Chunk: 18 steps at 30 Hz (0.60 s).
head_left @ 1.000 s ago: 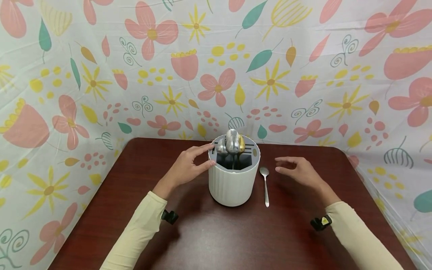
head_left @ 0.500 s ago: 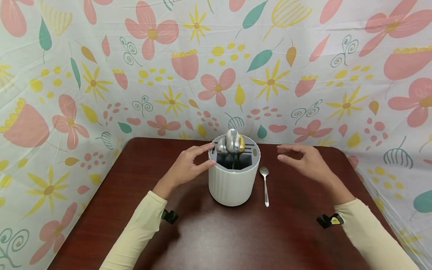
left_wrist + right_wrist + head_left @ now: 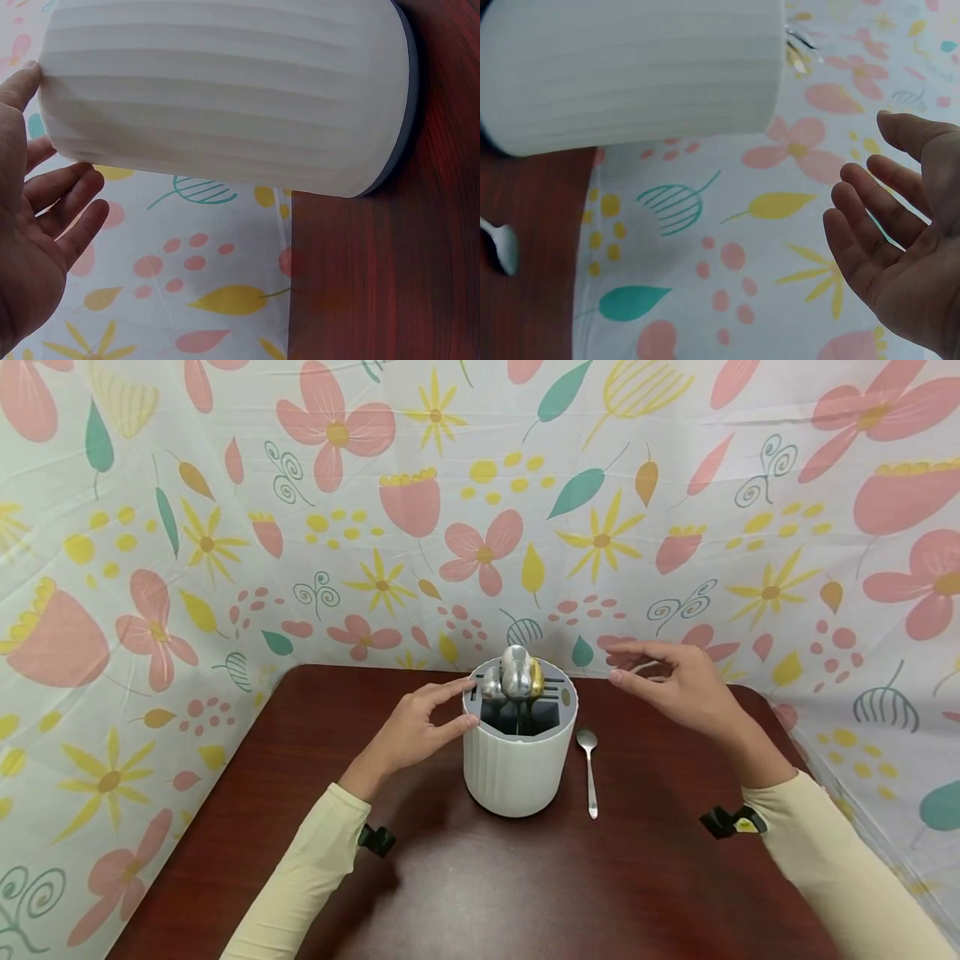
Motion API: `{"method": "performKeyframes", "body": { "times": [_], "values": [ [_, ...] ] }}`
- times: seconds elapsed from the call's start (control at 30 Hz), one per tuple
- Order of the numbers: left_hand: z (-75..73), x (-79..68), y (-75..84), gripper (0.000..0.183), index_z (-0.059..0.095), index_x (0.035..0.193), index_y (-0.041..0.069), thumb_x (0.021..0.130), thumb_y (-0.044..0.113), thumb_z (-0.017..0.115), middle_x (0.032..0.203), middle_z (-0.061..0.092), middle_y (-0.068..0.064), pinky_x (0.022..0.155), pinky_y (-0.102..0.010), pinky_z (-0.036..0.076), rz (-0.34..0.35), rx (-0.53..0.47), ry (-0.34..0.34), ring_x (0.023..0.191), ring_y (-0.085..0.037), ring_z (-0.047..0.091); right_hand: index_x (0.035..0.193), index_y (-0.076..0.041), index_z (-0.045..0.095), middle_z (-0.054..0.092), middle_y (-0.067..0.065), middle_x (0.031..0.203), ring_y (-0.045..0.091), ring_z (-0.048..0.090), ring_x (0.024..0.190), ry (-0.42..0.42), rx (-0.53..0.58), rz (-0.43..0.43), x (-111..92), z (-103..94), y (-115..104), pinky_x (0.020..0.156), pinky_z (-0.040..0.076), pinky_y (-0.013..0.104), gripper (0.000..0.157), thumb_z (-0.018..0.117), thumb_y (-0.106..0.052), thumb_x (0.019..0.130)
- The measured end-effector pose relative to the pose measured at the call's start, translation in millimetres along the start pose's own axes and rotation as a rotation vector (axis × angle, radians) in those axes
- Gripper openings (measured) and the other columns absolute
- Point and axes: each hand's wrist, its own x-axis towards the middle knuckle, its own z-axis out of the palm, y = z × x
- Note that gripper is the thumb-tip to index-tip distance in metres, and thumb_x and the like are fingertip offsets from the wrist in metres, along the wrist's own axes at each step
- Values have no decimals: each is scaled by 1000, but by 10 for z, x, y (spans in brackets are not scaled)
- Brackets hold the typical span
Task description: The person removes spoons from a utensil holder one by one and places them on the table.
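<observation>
A white ribbed cutlery holder (image 3: 513, 777) with a grey slotted top stands upright on the table. Metal spoons (image 3: 516, 675), silver and one gold, stick up from its back compartments. My left hand (image 3: 422, 724) touches the holder's left rim with thumb and fingertips, its other fingers loosely extended in the left wrist view. Right of the holder, my right hand (image 3: 678, 685) is in the air, fingers slightly bent and holding nothing. A loose silver spoon (image 3: 589, 772) lies on the table beside the holder, bowl toward the back; part of it shows in the right wrist view.
The dark reddish-brown table (image 3: 480, 893) has its back edge just behind the holder. Beyond it hangs a white curtain (image 3: 480, 485) printed with flowers and leaves. Black wrist cameras (image 3: 377, 841) sit on both forearms.
My right hand has risen and moved back, from beside the loose spoon to near the table's back edge. The left hand, holder and spoon have stayed in place.
</observation>
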Motion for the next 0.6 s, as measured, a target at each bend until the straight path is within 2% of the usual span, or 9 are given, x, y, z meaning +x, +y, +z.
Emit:
{"method": "performKeyframes", "body": {
  "times": [0.17,0.4,0.6],
  "values": [
    [-6,-4,-12,56,56,148,22,97,38,72,151,54,7,110,-46,45,9,-6,8,138,-17,50,125,-21,75,76,-1,109,5,68,93,-7,24,-15,89,41,-78,83,52,14,33,79,-19,92],
    [-1,5,-13,56,56,149,22,97,37,72,151,54,6,109,-46,46,16,-1,6,137,-17,51,122,-15,76,76,7,109,7,69,92,-24,76,-57,196,163,-87,83,54,17,31,79,-15,91],
    [8,3,-15,57,56,149,22,97,37,72,151,54,7,110,-46,46,12,-3,2,137,-17,50,123,-14,76,77,8,105,8,70,93,-48,101,-87,280,285,-78,84,54,21,32,79,-15,91]
  ]
}}
